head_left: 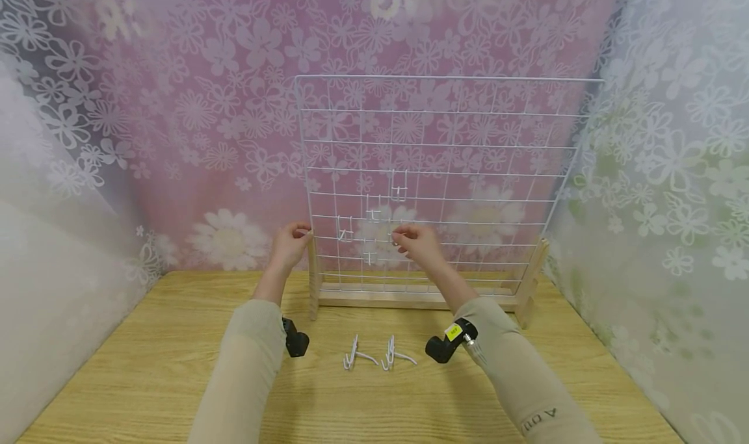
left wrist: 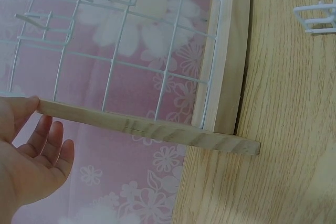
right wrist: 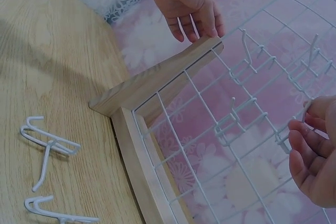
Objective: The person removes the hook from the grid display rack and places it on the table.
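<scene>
A white wire grid panel (head_left: 435,112) stands upright in a wooden stand (head_left: 386,300). At the panel's left edge my left hand (head_left: 289,244) pinches the top of the stand's side post (left wrist: 131,123) between thumb and finger; the other fingers curve loosely below it. My right hand (head_left: 422,246) is at the lower middle of the panel, where thumb and forefinger pinch a white hook (right wrist: 306,111), mostly covered by the fingers. Several more white hooks hang on the wires nearby, among them an upper hook (head_left: 400,190) and a lower hook (head_left: 368,258).
Two loose white hooks, a left one (head_left: 354,355) and a right one (head_left: 393,355), lie on the wood-grain table (head_left: 351,411) in front of the stand. A pink floral curtain (head_left: 193,138) hangs behind, with pale floral curtains at both sides.
</scene>
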A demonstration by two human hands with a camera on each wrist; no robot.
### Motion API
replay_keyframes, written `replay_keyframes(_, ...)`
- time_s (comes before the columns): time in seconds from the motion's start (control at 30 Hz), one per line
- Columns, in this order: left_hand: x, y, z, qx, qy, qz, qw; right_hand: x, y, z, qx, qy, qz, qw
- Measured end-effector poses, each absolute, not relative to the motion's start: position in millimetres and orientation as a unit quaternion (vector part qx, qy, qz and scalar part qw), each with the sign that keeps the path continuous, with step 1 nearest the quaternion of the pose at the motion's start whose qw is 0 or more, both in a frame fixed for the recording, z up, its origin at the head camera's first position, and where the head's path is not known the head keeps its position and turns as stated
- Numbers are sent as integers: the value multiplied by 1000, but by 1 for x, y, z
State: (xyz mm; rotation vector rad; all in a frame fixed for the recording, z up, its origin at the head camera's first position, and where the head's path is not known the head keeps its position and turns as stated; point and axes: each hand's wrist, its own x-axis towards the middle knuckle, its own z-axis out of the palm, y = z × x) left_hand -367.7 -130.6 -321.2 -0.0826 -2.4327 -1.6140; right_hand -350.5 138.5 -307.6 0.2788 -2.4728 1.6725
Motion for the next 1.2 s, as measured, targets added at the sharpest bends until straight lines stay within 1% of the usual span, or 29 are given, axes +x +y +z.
replay_keyframes(0.23,-369,-130,-322,-30,-824,-553,120,-350,135,-307,89,-821,556,90)
replay_keyframes(0.43,-370,-131,-323,-32,-825,-553,116,-349,134,-306,76,-814,568,97)
replay_keyframes(0.87,-370,-130,-324,-31,-819,-561,119,-348,135,-306,58,-792,603,84)
replay_keyframes(1.2,-369,-130,-323,-30,-817,-564,115,-347,134,-305,59,-789,604,91)
